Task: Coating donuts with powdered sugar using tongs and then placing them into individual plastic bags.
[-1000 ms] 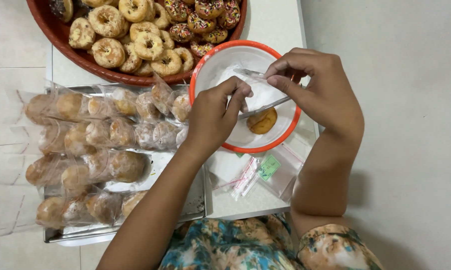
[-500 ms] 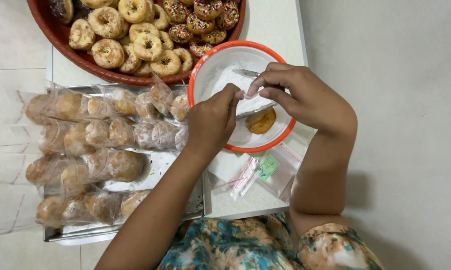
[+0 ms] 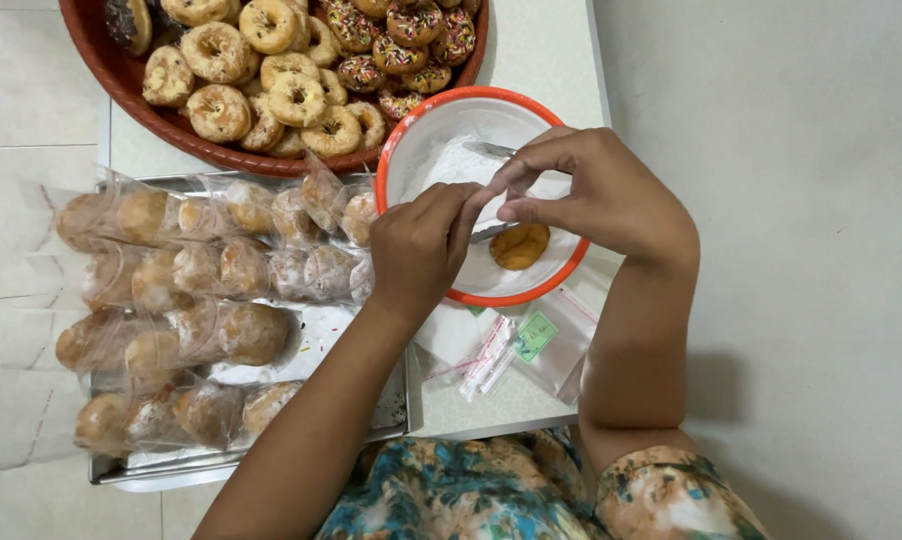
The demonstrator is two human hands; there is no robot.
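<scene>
Both of your hands have closed in together over the bowl (image 3: 441, 140); your left hand (image 3: 423, 250) and right hand (image 3: 596, 195) pinch something small, perhaps a clear bag, above the doughnut (image 3: 520, 245).

The scene is lit by soft, even, bright light, only a faint shadow is cast on the grey floor (image 3: 801, 300) beside the right arm, a little glare is seen on the clear bags (image 3: 171, 290), and everything is kept sharp, with no blur
</scene>
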